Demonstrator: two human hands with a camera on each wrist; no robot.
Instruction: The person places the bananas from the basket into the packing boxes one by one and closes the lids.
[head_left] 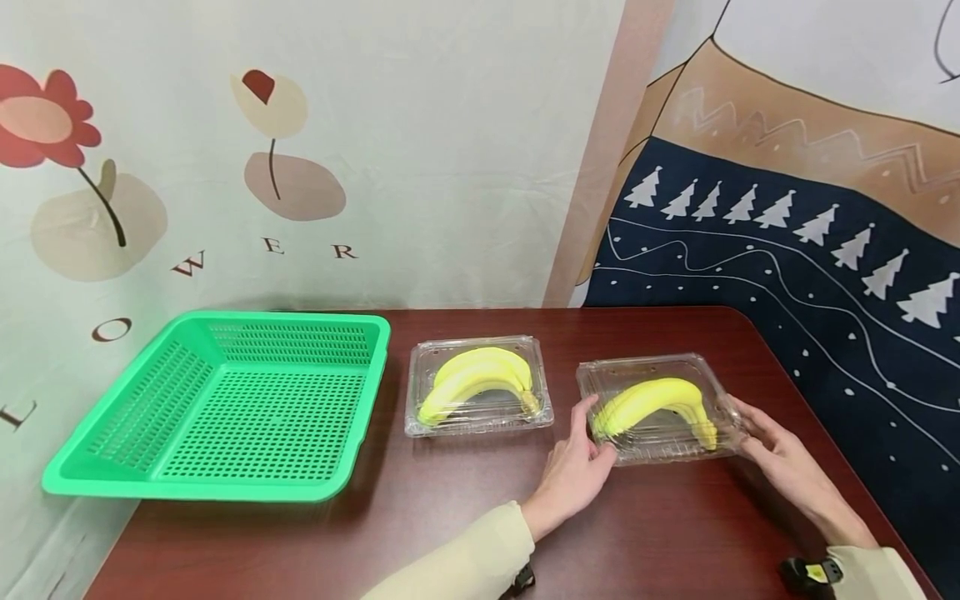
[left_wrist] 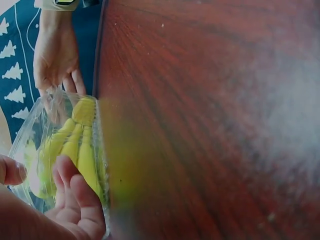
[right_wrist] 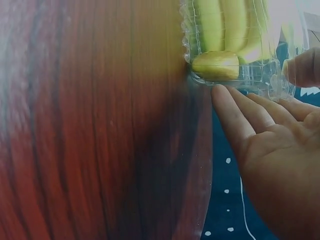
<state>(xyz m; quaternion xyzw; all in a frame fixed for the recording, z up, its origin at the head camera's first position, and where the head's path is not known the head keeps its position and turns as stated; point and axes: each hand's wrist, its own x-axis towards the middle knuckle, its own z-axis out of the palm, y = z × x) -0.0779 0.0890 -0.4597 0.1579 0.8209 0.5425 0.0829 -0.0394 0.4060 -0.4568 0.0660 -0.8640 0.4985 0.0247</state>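
A clear plastic clamshell box [head_left: 637, 365] with a bunch of yellow bananas [head_left: 660, 393] inside is held between both hands at the right of the table. The left hand [head_left: 573, 479] grips its left end, thumb and fingers bent around the near left corner. At the opposite end the right hand [head_left: 798, 477] pinches the edge, its thumb above and its fingers low along the side in the right wrist view. In the left wrist view the banana stems [left_wrist: 84, 111] point toward the right hand. The lid lies over the fruit.
Left of the held box, a second clear clamshell box [head_left: 414, 400] with bananas [head_left: 483, 367] sits on the dark red wooden table [head_left: 465, 508]. A green perforated plastic basket [head_left: 288, 318] stands at the far left. Printed cloth [head_left: 465, 150] hangs behind the table.
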